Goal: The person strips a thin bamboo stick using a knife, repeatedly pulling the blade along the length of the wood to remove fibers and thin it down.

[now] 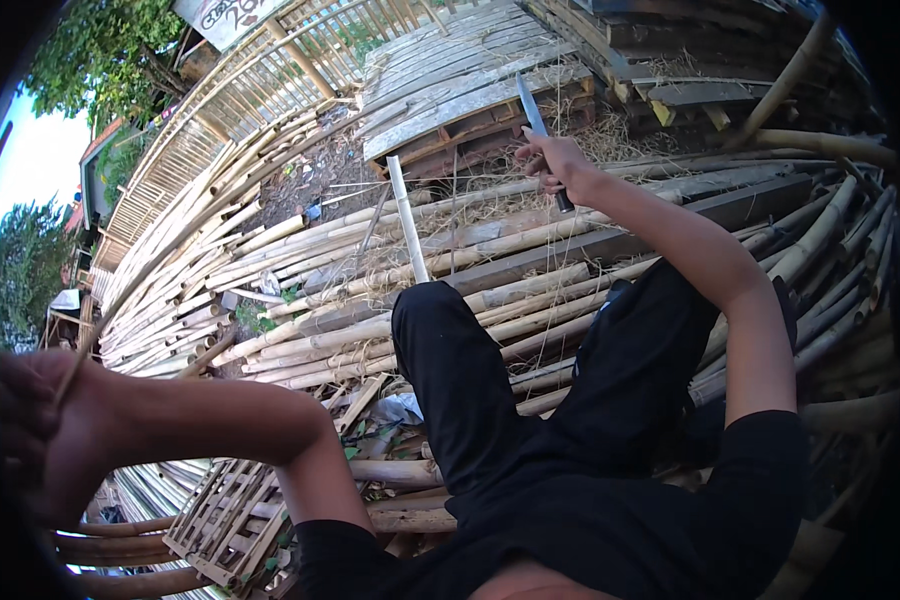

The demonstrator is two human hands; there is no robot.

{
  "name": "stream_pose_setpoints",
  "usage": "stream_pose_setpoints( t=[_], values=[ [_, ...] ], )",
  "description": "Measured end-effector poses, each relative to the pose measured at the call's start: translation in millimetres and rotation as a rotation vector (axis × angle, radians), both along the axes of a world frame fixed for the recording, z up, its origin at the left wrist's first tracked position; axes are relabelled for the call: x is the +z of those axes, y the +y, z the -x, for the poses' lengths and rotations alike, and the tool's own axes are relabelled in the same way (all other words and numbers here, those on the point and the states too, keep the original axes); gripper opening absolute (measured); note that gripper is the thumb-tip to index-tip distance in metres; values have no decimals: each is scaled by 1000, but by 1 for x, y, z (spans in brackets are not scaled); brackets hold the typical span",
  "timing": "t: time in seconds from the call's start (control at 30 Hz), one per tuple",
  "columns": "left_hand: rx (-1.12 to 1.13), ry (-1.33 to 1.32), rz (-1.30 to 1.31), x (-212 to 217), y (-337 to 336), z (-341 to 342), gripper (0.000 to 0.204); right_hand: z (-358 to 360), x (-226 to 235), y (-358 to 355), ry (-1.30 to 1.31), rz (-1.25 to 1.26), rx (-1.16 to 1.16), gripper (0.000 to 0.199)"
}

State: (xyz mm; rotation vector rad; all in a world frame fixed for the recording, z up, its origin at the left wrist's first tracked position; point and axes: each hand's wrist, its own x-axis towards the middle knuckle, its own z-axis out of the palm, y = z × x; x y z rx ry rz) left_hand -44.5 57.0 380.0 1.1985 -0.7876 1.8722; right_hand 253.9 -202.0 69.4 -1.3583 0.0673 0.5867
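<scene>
Right hand (553, 160) is up and out in front, clenched around the dark handle of a long knife (532, 108), blade pointing up and away toward the weathered wooden pallet (470, 90). Left hand (40, 430) is far out at the left edge of view, fingers closed on a thin bamboo strip (80, 355) that runs up past the knuckles; grip detail is blurred by the lens rim, but it reads as a pinch.

A pale split bamboo slat (407, 220) stands tilted just above the person's knee, resting on the bamboo pile (300, 260), well apart from both hands. The knee in black trousers (450, 350) sits between the two arms.

My read of the step: stripping or trimming slivers, with the blade cocked between cuts.

How I'd run it well:
- Bring the strip back toward centre before the blade comes down; right now the hands are well apart and the work is off at the frame edge.
- Keep the edge travelling away from the knee and the left forearm.
- Hold the strip under tension, or the blade will skate off the fibres.
- The poles underfoot are round and loose; seat weight firmly before swinging.
</scene>
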Motion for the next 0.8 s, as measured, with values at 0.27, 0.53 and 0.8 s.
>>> stream_pose_setpoints(
  t=[0.27, 0.53, 0.8],
  values=[
    [-193, 71, 88, -90, 14, 59, 34, -31, 13, -29, -41, -264, -256, 50],
    [-243, -16, 261, -127, 13, 82, 35, -46, -10, -31, -104, -112, -421, 17],
    [213, 186, 454, -187, -1, 92, 41, -72, -16, -23, -143, -238, -409, 18]
  ],
)
